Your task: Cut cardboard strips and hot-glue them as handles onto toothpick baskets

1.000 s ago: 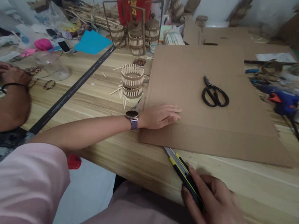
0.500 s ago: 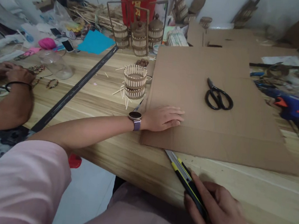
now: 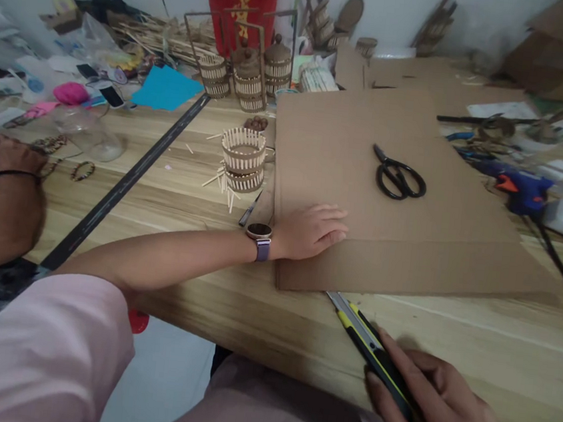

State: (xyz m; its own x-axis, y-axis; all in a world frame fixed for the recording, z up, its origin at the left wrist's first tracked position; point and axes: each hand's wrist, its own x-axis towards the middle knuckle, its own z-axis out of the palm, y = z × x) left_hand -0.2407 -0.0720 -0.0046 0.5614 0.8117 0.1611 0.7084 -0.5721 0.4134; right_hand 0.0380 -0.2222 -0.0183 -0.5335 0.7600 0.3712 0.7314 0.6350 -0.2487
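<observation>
My left hand (image 3: 309, 231) lies flat on the left part of a brown cardboard sheet (image 3: 328, 149), its fingers stretched to the right. In my right hand (image 3: 437, 402), at the lower right, is a yellow and black utility knife (image 3: 372, 348). The knife's blade tip is at the sheet's front edge. Black-handled scissors (image 3: 400, 176) rest on the cardboard, beyond my left hand. Left of the sheet stands a small round basket of light sticks and brown bands (image 3: 243, 158), with loose sticks around its base.
At the left are another person's hands (image 3: 10, 154) with beads. A black strip (image 3: 128, 178) crosses the wooden table (image 3: 232, 300). Handled baskets (image 3: 248, 85) stand at the back; a blue glue gun (image 3: 525, 190) lies at the right. A small blade (image 3: 250, 211) lies near my watch.
The view has shifted a little. The cardboard's front edge is angled differently, with its left corner nearer me. My left hand still rests on it, and the knife stays in my right hand.
</observation>
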